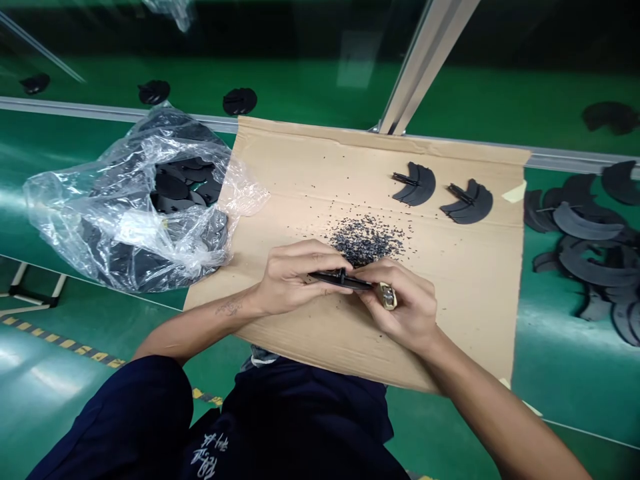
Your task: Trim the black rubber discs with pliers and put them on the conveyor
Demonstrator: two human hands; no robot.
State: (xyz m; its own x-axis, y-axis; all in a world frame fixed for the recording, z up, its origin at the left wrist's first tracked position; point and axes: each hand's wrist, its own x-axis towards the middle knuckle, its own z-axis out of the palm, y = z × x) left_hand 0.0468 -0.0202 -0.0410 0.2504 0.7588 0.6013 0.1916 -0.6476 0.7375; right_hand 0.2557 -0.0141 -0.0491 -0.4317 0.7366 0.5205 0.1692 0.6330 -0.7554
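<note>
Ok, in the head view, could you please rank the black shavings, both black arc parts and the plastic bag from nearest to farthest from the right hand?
From the right hand:
1. Black shavings, just ahead on the cardboard.
2. Left arc part and right arc part, farther ahead; too close to call.
3. Plastic bag, far left.

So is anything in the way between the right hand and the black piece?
Nothing visible is. The black plastic piece sits in the left hand, and its tip reaches the right hand, which pinches a small tan block right at that tip.
</note>
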